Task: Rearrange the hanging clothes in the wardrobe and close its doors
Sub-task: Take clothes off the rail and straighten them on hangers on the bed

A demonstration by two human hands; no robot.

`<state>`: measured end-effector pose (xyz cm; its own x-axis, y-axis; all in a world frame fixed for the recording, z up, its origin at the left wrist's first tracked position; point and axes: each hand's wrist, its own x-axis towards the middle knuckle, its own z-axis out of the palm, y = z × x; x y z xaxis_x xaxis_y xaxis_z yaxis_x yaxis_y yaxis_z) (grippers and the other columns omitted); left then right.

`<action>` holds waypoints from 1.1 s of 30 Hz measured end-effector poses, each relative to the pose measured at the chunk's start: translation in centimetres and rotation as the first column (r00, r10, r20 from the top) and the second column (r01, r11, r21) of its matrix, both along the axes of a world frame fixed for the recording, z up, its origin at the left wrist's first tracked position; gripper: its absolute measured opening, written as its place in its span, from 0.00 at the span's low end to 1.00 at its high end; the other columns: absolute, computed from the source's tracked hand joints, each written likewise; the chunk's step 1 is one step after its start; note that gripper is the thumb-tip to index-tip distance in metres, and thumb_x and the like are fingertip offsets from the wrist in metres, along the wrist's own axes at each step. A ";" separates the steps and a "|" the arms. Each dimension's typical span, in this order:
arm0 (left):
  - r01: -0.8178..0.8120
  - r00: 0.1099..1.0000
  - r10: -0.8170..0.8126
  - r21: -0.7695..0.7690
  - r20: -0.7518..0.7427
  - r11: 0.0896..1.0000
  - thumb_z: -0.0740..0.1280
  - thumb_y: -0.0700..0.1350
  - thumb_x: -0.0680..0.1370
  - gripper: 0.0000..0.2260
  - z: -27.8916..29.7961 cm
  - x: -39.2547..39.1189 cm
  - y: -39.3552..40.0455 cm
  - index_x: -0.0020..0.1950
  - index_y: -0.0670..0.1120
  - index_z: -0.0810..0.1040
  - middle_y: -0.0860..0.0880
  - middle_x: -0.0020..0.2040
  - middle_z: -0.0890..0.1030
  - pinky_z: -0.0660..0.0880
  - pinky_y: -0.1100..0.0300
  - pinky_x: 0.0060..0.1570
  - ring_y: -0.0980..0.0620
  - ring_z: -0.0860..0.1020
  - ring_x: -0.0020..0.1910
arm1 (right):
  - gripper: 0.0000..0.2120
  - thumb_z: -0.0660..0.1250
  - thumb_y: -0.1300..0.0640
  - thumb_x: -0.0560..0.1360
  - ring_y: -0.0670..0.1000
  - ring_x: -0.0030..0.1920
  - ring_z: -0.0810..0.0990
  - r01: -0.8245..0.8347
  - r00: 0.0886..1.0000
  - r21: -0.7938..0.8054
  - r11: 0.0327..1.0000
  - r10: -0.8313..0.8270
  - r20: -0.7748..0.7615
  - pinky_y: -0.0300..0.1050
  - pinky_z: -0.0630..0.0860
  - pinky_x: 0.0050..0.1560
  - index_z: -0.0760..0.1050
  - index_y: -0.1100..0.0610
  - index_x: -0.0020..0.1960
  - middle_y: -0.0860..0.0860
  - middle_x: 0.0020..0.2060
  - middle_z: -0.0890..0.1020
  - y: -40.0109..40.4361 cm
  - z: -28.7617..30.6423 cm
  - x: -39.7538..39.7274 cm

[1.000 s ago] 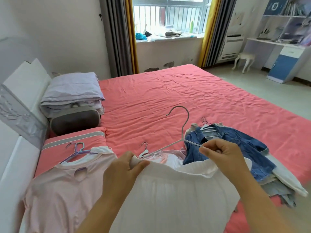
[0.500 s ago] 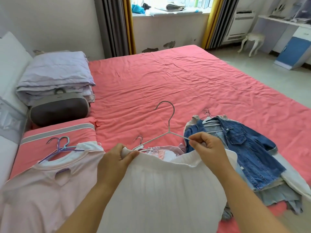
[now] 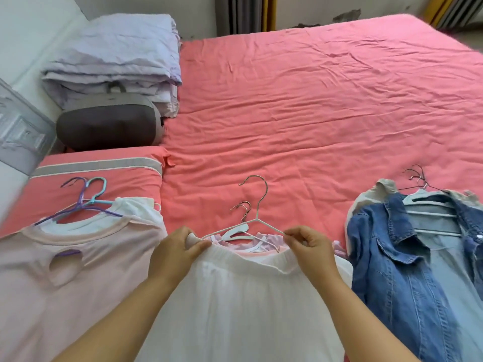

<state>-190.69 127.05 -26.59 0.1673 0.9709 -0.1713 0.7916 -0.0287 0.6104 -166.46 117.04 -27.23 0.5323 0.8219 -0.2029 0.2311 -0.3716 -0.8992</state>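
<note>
1. While both hands work at the waistband of a white pleated skirt (image 3: pixel 248 296), the left hand (image 3: pixel 175 254) pinches the left end of a thin white wire hanger (image 3: pixel 254 202) together with the band, and the right hand (image 3: pixel 311 248) pinches the hanger's right end against the cloth.
2. That hanger's hook stands up over the pink bedsheet (image 3: pixel 313 100); the skirt lies over a small pile of pink and white garments (image 3: pixel 261 237) on their own hangers.
3. Left of the skirt, a pale pink top (image 3: pixel 65 283) lies flat with purple and teal hangers (image 3: pixel 86 199) in its neck, its upper part resting on a pink pillow (image 3: pixel 91 165).
4. Right of the skirt, a denim jacket (image 3: pixel 392 270) lies over a lighter blue garment (image 3: pixel 444 257) and a beige one, all on hangers.
5. Farther back on the left, a dark grey bag (image 3: pixel 107 126) sits against a folded lilac quilt (image 3: pixel 117 53), near the white headboard (image 3: pixel 23 118).
6. No wardrobe is in view.
</note>
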 end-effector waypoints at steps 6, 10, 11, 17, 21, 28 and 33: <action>-0.010 0.998 0.008 -0.017 -0.068 1.000 0.70 0.58 0.71 0.14 -7.4 0.7 2.0 0.36 0.50 0.71 0.53 0.35 0.76 0.66 0.56 0.34 0.51 0.74 0.37 | 0.14 0.70 0.64 0.70 0.50 0.37 0.78 -0.045 0.999 -0.081 0.996 0.047 0.027 0.51 0.76 0.47 0.78 0.43 0.39 0.45 0.31 0.80 2.4 -6.9 1.4; 0.002 0.990 0.005 0.051 -0.141 0.999 0.71 0.56 0.72 0.12 -11.5 -0.2 2.2 0.44 0.48 0.77 0.52 0.43 0.77 0.68 0.54 0.44 0.47 0.76 0.46 | 0.20 0.72 0.62 0.66 0.48 0.47 0.75 -0.185 0.976 -0.198 0.963 0.204 0.081 0.52 0.70 0.57 0.74 0.47 0.55 0.42 0.40 0.77 3.1 -9.6 0.7; 0.000 0.985 0.011 0.068 -0.173 0.998 0.71 0.55 0.72 0.12 -12.3 -0.4 2.1 0.48 0.48 0.78 0.51 0.47 0.78 0.69 0.53 0.48 0.47 0.76 0.49 | 0.25 0.73 0.60 0.66 0.47 0.53 0.73 -0.212 0.963 -0.245 0.946 0.245 0.114 0.52 0.67 0.61 0.72 0.47 0.60 0.39 0.46 0.76 3.0 -10.0 0.4; -0.010 0.989 0.012 0.012 -0.147 1.000 0.71 0.43 0.73 0.15 -11.7 -1.0 1.7 0.59 0.45 0.77 0.48 0.56 0.77 0.67 0.53 0.57 0.45 0.74 0.58 | 0.27 0.75 0.58 0.66 0.47 0.63 0.67 -0.178 0.953 -0.224 0.958 0.225 0.204 0.49 0.61 0.66 0.71 0.47 0.62 0.38 0.56 0.70 1.6 -9.2 -0.1; 0.063 0.994 -0.062 0.010 -0.085 0.998 0.69 0.45 0.75 0.13 -8.0 -1.2 0.7 0.59 0.48 0.77 0.52 0.56 0.76 0.71 0.56 0.56 0.50 0.74 0.57 | 0.17 0.74 0.60 0.67 0.50 0.56 0.75 -0.129 0.969 -0.191 0.973 0.164 0.185 0.43 0.68 0.57 0.76 0.50 0.54 0.43 0.48 0.78 -0.1 -6.1 -1.3; 0.311 0.950 -0.310 -0.044 0.029 0.949 0.67 0.49 0.76 0.09 1.8 -1.4 -4.2 0.55 0.52 0.78 0.58 0.47 0.78 0.73 0.60 0.47 0.62 0.77 0.42 | 0.16 0.73 0.60 0.69 0.46 0.52 0.76 -0.015 0.977 -0.176 0.984 0.052 0.209 0.41 0.71 0.53 0.77 0.53 0.56 0.44 0.46 0.79 -6.1 3.0 -5.9; 0.528 0.848 -0.525 -0.037 0.076 0.848 0.66 0.52 0.76 0.10 8.3 -2.7 -9.2 0.56 0.55 0.77 0.59 0.46 0.78 0.73 0.63 0.47 0.61 0.76 0.40 | 0.17 0.73 0.57 0.70 0.44 0.53 0.75 0.140 0.969 -0.119 0.983 -0.112 0.221 0.43 0.70 0.56 0.76 0.49 0.57 0.42 0.47 0.80 -12.3 9.8 -10.4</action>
<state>-193.44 117.90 -18.28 0.6625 0.7236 -0.1937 0.6285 -0.3964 0.6692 -176.88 104.70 -17.39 0.6726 0.7187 -0.1765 0.3551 -0.5227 -0.7751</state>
